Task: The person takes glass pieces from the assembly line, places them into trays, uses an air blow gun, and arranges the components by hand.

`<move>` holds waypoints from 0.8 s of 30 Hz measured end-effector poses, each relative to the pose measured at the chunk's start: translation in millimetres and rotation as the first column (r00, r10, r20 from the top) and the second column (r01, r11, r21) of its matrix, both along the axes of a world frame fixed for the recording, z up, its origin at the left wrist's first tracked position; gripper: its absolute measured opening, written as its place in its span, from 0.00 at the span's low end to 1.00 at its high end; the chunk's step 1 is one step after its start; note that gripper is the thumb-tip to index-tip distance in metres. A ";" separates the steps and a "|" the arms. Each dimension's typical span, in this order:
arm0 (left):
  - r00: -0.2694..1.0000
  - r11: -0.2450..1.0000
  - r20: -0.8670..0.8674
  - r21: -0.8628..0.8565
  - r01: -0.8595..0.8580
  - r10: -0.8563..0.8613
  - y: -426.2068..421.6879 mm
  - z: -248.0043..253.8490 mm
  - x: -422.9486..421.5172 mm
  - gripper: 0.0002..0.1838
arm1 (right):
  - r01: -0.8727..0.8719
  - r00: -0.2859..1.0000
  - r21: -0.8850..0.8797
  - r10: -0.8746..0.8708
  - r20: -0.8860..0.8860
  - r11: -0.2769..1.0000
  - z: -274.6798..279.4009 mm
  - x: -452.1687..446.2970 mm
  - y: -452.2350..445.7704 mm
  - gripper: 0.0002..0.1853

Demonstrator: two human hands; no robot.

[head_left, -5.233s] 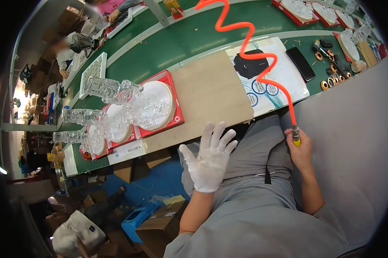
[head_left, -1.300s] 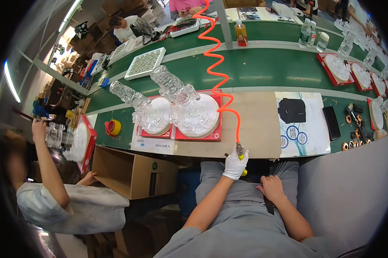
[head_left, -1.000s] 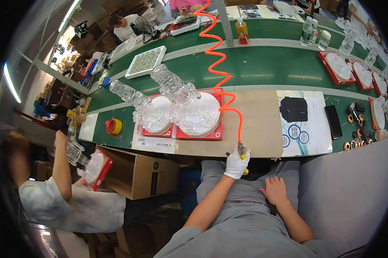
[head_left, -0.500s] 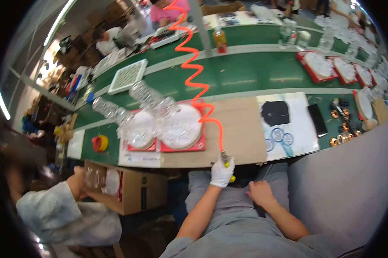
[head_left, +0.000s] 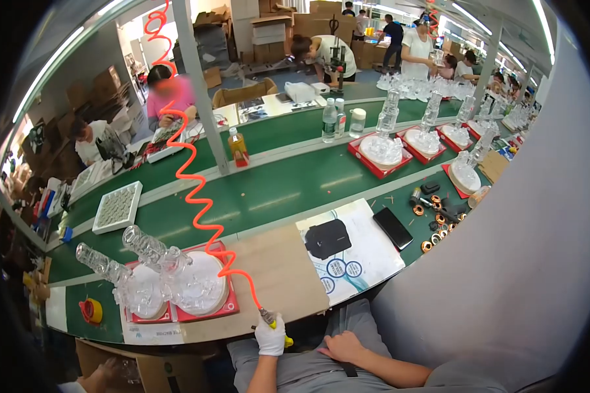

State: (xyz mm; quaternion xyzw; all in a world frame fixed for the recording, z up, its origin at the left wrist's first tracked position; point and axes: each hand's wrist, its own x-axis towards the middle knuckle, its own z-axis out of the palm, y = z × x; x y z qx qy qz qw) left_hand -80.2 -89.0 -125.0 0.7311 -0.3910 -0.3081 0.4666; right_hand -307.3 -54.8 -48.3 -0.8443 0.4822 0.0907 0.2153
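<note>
My left hand (head_left: 270, 335), in a white glove, is closed around a yellow air gun (head_left: 288, 341) just off the table's front edge. A metal fitting joins the tool to an orange coiled hose (head_left: 196, 177). My right hand (head_left: 344, 346) is bare and rests on my lap, its fingers curled together with nothing visible in them. Left of the hose, two clear glass-like pieces with upright necks (head_left: 147, 249) stand on round white discs (head_left: 203, 288) in red box trays (head_left: 232, 308). Brown cardboard (head_left: 282, 281) covers the table nearest my left hand.
A printed white sheet (head_left: 373, 262) bears a black flat piece (head_left: 327, 239), beside a phone (head_left: 393, 228). Copper-coloured rings (head_left: 428, 246) lie rightward. More red trays (head_left: 380, 171) line the green belt (head_left: 275, 190). A co-worker's hand (head_left: 102, 373) is by a carton (head_left: 151, 373), lower left.
My view has lifted and turned right, so the table and both hands sit lower and further left. The air gun stays in my left hand. The co-worker's arm is now mostly out of view.
</note>
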 end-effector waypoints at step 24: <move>0.999 0.998 0.040 -0.046 0.033 -0.031 1.1 -8.0 1.8 0.14 | -0.031 0.999 0.085 0.034 -0.031 0.996 -3.3 -3.2 -2.3 0.26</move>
